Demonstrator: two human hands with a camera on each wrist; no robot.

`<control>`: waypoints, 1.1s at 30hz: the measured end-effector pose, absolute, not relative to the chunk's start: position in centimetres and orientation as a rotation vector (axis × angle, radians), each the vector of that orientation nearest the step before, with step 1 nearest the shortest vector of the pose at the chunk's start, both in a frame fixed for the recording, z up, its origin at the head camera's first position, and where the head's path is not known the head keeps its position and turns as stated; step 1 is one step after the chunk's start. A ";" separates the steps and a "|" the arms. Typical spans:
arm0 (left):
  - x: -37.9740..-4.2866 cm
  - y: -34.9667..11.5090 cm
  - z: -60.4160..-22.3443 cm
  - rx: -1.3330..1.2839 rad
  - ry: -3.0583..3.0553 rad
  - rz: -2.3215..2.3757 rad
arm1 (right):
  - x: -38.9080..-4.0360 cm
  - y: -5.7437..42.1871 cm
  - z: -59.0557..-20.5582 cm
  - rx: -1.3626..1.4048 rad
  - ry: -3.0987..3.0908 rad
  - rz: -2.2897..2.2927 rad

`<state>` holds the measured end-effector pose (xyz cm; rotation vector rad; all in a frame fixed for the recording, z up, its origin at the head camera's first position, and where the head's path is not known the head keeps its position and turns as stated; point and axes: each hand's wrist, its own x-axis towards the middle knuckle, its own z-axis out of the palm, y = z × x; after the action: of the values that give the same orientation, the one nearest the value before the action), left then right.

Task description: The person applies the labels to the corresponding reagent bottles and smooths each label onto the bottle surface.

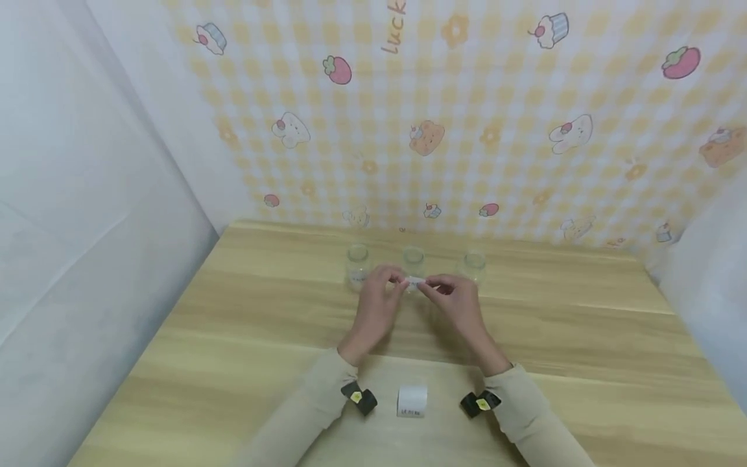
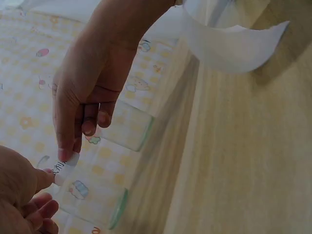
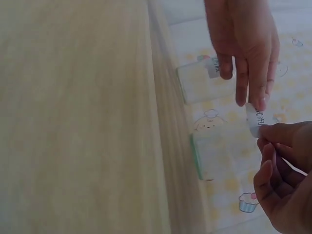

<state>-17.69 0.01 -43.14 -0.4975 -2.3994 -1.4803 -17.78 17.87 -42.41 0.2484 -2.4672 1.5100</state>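
Three clear glass jars stand in a row toward the back of the table. The left jar (image 1: 358, 257) bears a white label with dark print; the middle jar (image 1: 414, 255) is just behind the fingertips, and the right jar (image 1: 475, 261) is partly hidden by a hand. Between the two hands a small white label (image 3: 253, 119) with dark characters is stretched in front of the middle jar. My left hand (image 1: 375, 308) pinches its left end between thumb and fingertip. From the other side, my right hand (image 1: 462, 308) pinches the right end.
A white label roll (image 1: 412, 399) with a printed label at its front edge sits on the wooden table (image 1: 251, 350) between the forearms. Behind the jars hangs a yellow checked cloth (image 1: 373, 97) with cartoon prints. Plain white sheets (image 1: 87, 194) flank the table.
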 end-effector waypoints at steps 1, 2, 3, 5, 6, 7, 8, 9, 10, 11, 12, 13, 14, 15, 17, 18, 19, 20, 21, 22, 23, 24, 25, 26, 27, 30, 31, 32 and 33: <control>-17.8 0.1 -43.6 -0.501 -2.400 -1.472 | -17.9 17.9 -42.7 0.271 -2.465 1.478; -17.8 0.1 -43.9 -0.500 -2.400 -1.468 | -18.1 17.9 -43.0 0.290 -2.461 1.450; -17.9 0.1 -44.3 -0.495 -2.401 -1.472 | -18.2 17.9 -43.2 0.305 -2.458 1.427; -18.1 0.1 -44.5 -0.475 -2.410 -1.481 | -18.5 17.8 -43.3 0.326 -2.460 1.378; -18.2 0.1 -44.5 -0.465 -2.418 -1.490 | -18.7 17.8 -43.3 0.330 -2.466 1.351; -18.3 0.1 -44.6 -0.454 -2.432 -1.499 | -18.8 17.8 -43.4 0.330 -2.471 1.330; -18.4 0.1 -44.7 -0.440 -2.445 -1.509 | -18.9 17.8 -43.4 0.327 -2.478 1.316; -18.5 0.1 -44.8 -0.429 -2.458 -1.519 | -19.0 17.8 -43.5 0.326 -2.485 1.299; -18.5 0.1 -44.8 -0.421 -2.469 -1.526 | -19.1 17.8 -43.5 0.323 -2.492 1.285; -18.6 0.1 -44.9 -0.417 -2.477 -1.534 | -19.1 17.8 -43.5 0.321 -2.497 1.278; -18.7 0.1 -44.9 -0.413 -2.483 -1.542 | -19.2 17.8 -43.6 0.319 -2.504 1.275; -18.7 0.0 -45.1 -0.409 -2.485 -1.550 | -19.2 17.8 -43.6 0.315 -2.509 1.278; -18.8 0.0 -45.2 -0.414 -2.480 -1.548 | -19.2 17.8 -43.6 0.315 -2.514 1.281; -18.8 0.0 -45.3 -0.419 -2.474 -1.545 | -19.3 17.9 -43.7 0.314 -2.518 1.290; -18.9 0.0 -45.5 -0.428 -2.463 -1.525 | -19.3 17.9 -43.8 0.310 -2.525 1.310; -19.0 0.1 -45.5 -0.429 -2.459 -1.517 | -19.3 17.9 -43.9 0.308 -2.527 1.318; -19.0 0.1 -45.6 -0.431 -2.456 -1.511 | -19.3 17.9 -43.9 0.306 -2.530 1.321; -19.0 0.1 -45.6 -0.430 -2.455 -1.502 | -19.3 17.9 -44.0 0.303 -2.532 1.323; -19.0 0.1 -45.6 -0.425 -2.458 -1.505 | -19.3 17.9 -44.0 0.300 -2.533 1.325; -19.1 0.1 -45.6 -0.421 -2.462 -1.505 | -19.3 17.9 -44.0 0.300 -2.533 1.322; -19.1 0.1 -45.6 -0.416 -2.467 -1.508 | -19.3 17.9 -44.0 0.300 -2.532 1.322; -19.1 0.1 -45.6 -0.408 -2.473 -1.519 | -19.3 17.9 -44.0 0.301 -2.530 1.317; -19.1 0.1 -45.6 -0.403 -2.481 -1.521 | -19.3 17.9 -44.0 0.302 -2.528 1.312; -19.2 0.1 -45.6 -0.400 -2.487 -1.522 | -19.3 17.9 -44.1 0.305 -2.525 1.308; -19.2 0.1 -45.6 -0.398 -2.493 -1.527 | -19.4 17.9 -44.1 0.305 -2.521 1.304; -19.3 0.2 -45.6 -0.392 -2.498 -1.525 | -19.4 17.8 -44.2 0.305 -2.515 1.292; -19.3 0.2 -45.6 -0.392 -2.499 -1.522 | -19.4 17.8 -44.2 0.306 -2.513 1.290; -19.4 0.2 -45.6 -0.391 -2.499 -1.521 | -19.5 17.8 -44.3 0.307 -2.510 1.287; -19.4 0.3 -45.6 -0.390 -2.499 -1.517 | -19.5 17.8 -44.3 0.307 -2.510 1.286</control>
<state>-19.43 0.26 -45.62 -0.3897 -2.4990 -1.5175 -19.51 17.81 -44.25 0.3065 -2.5096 1.2864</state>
